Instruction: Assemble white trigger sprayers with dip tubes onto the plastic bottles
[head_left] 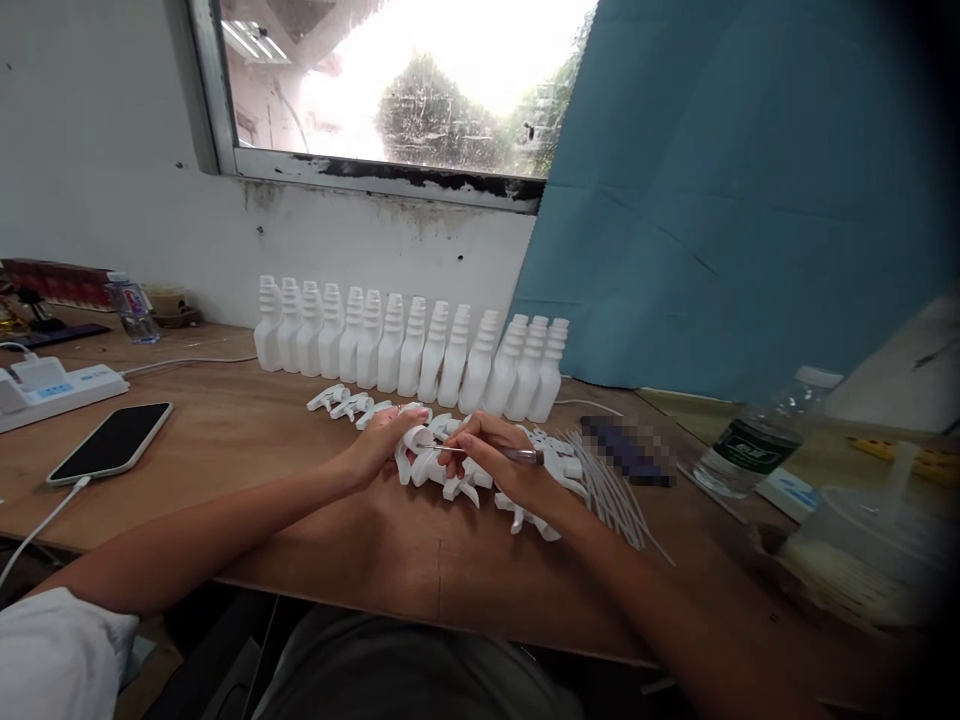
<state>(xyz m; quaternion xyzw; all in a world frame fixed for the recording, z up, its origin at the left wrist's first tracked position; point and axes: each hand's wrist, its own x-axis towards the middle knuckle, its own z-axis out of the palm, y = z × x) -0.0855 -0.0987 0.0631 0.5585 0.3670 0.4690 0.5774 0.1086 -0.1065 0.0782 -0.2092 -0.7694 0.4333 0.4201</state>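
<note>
My left hand [386, 436] is closed around a white trigger spray head [411, 442], its round collar facing right. In my right hand [495, 450] is a thin metal tool with a brown handle [525, 456], maybe a screwdriver or an awl. Its shaft reaches left to the collar of the spray head; whether the tip touches inside is too small to tell. More white spray heads [465, 485] lie on the table under and around both hands, partly hidden by them. A bundle of thin white tubes [611, 495] lies to the right of my right hand.
Behind the hands, several white bottles [390, 345] stand in a row along the wall. A phone [111, 443] on a cable and a power strip [67, 390] lie at left. A water bottle [757, 440] and a plastic cup [862, 550] stand at right on the wooden table [337, 540].
</note>
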